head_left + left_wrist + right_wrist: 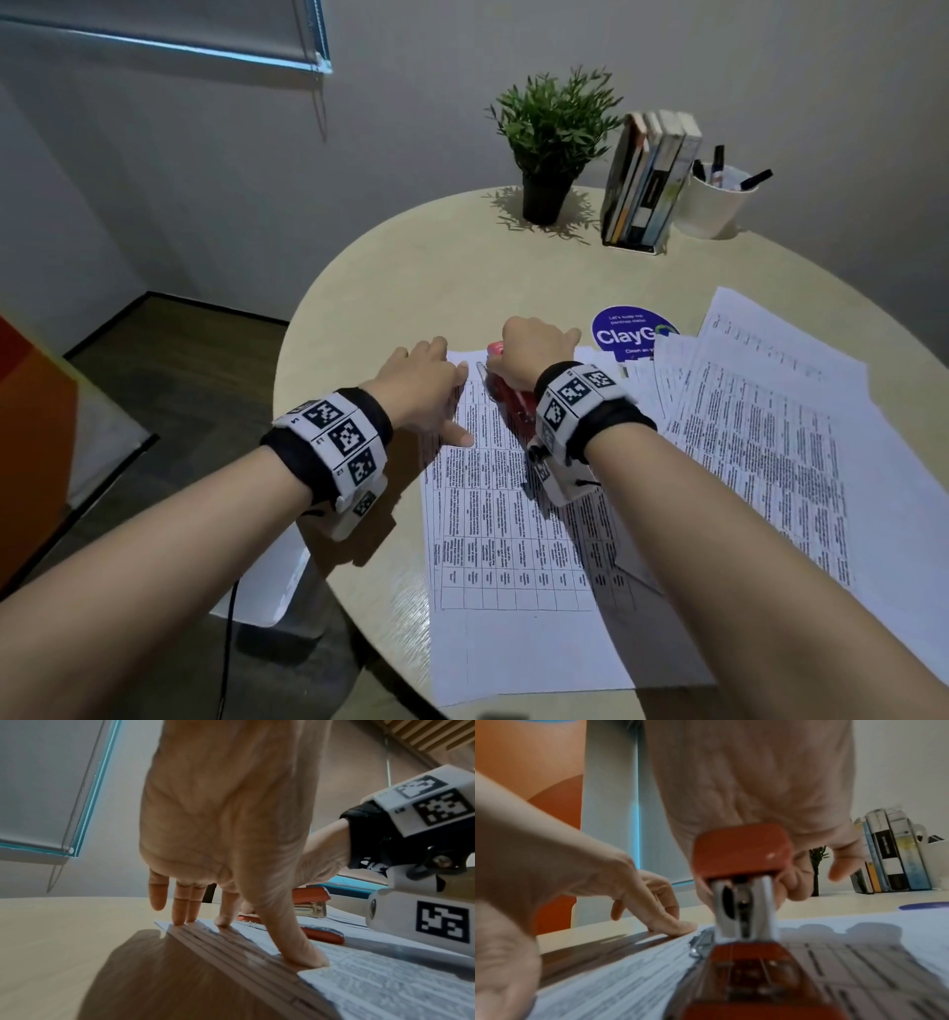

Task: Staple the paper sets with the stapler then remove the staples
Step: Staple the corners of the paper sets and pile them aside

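Red stapler point(506, 398) with metal nose, gripped by right hand point(529, 354); left hand point(423, 388) fingers straight, spread, pressing printed paper set point(506, 519) flat.

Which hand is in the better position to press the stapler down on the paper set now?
Probably the right hand: it grips the red stapler over the paper set. The left hand presses straight fingers on the sheets' edge, holding them in place.
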Demonstrator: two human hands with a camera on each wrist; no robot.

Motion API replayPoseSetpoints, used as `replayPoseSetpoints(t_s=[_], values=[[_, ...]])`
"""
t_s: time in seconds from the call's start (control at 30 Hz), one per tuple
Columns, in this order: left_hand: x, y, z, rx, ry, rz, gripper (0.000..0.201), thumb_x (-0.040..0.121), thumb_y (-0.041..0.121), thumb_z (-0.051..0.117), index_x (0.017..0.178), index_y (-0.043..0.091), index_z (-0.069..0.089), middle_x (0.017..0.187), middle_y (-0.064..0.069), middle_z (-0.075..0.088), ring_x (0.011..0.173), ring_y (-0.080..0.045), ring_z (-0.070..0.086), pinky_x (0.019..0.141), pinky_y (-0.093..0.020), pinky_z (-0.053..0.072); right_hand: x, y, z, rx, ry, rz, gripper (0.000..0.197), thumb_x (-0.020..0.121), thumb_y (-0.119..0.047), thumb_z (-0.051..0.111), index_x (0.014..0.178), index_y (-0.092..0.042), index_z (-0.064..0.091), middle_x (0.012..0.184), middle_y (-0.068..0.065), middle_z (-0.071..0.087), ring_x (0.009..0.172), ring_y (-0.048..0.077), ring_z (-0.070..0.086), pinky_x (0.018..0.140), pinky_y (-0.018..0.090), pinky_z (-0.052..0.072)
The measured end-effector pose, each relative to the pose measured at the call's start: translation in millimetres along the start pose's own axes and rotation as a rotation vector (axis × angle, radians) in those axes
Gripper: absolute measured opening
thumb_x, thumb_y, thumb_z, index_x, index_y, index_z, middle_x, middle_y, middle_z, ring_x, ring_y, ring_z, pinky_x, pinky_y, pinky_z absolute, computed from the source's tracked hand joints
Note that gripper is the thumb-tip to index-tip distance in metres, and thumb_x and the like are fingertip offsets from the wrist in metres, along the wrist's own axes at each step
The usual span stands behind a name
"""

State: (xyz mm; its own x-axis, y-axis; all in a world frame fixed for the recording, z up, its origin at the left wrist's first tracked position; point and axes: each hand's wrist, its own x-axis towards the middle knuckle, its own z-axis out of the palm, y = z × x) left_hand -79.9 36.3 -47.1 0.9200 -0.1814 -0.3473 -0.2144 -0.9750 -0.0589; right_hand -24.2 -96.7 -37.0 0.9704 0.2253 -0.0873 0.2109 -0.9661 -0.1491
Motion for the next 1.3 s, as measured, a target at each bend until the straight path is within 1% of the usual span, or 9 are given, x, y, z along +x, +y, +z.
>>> replayPoseSetpoints(t_s=[0.1, 0.23, 0.43, 0.6, 0.73, 0.87, 1.03, 1.17, 1.3], values=[[0, 1, -3, 0.02, -0.008, 0.008, 0.1, 0.063, 0.079, 0.06, 0.14, 0.018, 0.04, 0.126, -0.01, 0.039, 0.12, -0.028, 0.037, 0.096, -0.039, 0.034, 0, -4, 1, 0.001, 0.031, -0.01, 0.013, 0.093, -0.028, 0.056, 0.089, -0.017, 0.051, 0.087, 0.002, 0.053, 0.084, 0.028, 0.051, 0.095, 0.044, 0.033], [0, 2, -7, 0.028, -0.016, 0.017, 0.096, 0.062, 0.076, 0.064, 0.137, 0.019, 0.046, 0.125, -0.01, 0.04, 0.119, -0.027, 0.039, 0.096, -0.038, 0.033, 3, -10, 0, -0.233, 0.1, -0.14, 0.015, 0.094, -0.028, 0.055, 0.083, -0.019, 0.051, 0.089, 0.001, 0.063, 0.073, 0.026, 0.049, 0.091, 0.043, 0.03], [2, 3, -10, 0.016, -0.018, 0.017, 0.089, 0.055, 0.075, 0.07, 0.124, 0.019, 0.057, 0.118, -0.006, 0.042, 0.113, -0.025, 0.042, 0.092, -0.036, 0.033, 4, -5, 2, -0.03, 0.03, -0.015, 0.013, 0.093, -0.026, 0.058, 0.098, -0.014, 0.059, 0.09, 0.003, 0.051, 0.093, 0.029, 0.056, 0.086, 0.039, 0.036], [3, 2, -11, 0.029, -0.013, 0.024, 0.094, 0.052, 0.077, 0.07, 0.126, 0.019, 0.057, 0.117, -0.006, 0.043, 0.114, -0.025, 0.043, 0.091, -0.035, 0.033, 7, -19, 7, -0.268, 0.127, -0.114, 0.009, 0.091, -0.022, 0.06, 0.084, -0.017, 0.058, 0.091, 0.0, 0.066, 0.076, 0.025, 0.059, 0.088, 0.041, 0.033], [3, 0, -9, 0.026, -0.005, 0.03, 0.095, 0.054, 0.077, 0.069, 0.129, 0.02, 0.054, 0.12, -0.007, 0.043, 0.114, -0.025, 0.042, 0.092, -0.036, 0.033, 15, -12, 4, 0.018, 0.067, 0.022, 0.011, 0.093, -0.025, 0.058, 0.094, -0.015, 0.061, 0.1, 0.006, 0.065, 0.093, 0.029, 0.06, 0.086, 0.039, 0.036], [2, 0, -9, 0.023, -0.005, 0.034, 0.095, 0.055, 0.078, 0.067, 0.13, 0.02, 0.053, 0.119, -0.006, 0.043, 0.116, -0.025, 0.041, 0.092, -0.036, 0.033, 14, -13, 5, 0.109, 0.065, 0.056, 0.009, 0.092, -0.023, 0.059, 0.088, -0.015, 0.056, 0.103, 0.008, 0.066, 0.091, 0.03, 0.057, 0.081, 0.038, 0.034], [2, 0, -9, 0.036, -0.002, 0.034, 0.097, 0.056, 0.079, 0.066, 0.131, 0.019, 0.052, 0.12, -0.006, 0.043, 0.115, -0.025, 0.041, 0.093, -0.037, 0.033, 14, -15, 8, 0.125, 0.089, 0.072, 0.014, 0.094, -0.022, 0.056, 0.083, -0.016, 0.05, 0.101, 0.009, 0.066, 0.083, 0.029, 0.051, 0.081, 0.038, 0.035], [3, 0, -7, 0.031, -0.005, 0.038, 0.098, 0.057, 0.079, 0.065, 0.133, 0.02, 0.049, 0.121, -0.007, 0.042, 0.116, -0.026, 0.041, 0.092, -0.038, 0.033, 19, -11, 6, 0.234, 0.075, 0.19, 0.014, 0.091, -0.018, 0.058, 0.08, -0.015, 0.05, 0.098, 0.011, 0.063, 0.094, 0.033, 0.058, 0.076, 0.037, 0.038], [4, -1, -10, -0.024, 0.001, 0.022, 0.086, 0.054, 0.074, 0.072, 0.117, 0.017, 0.06, 0.114, -0.006, 0.045, 0.103, -0.025, 0.046, 0.088, -0.036, 0.038, 26, -2, 1, 0.314, 0.044, 0.239, 0.029, 0.09, -0.019, 0.059, 0.067, -0.009, 0.044, 0.088, 0.01, 0.056, 0.082, 0.031, 0.052, 0.077, 0.037, 0.047]])
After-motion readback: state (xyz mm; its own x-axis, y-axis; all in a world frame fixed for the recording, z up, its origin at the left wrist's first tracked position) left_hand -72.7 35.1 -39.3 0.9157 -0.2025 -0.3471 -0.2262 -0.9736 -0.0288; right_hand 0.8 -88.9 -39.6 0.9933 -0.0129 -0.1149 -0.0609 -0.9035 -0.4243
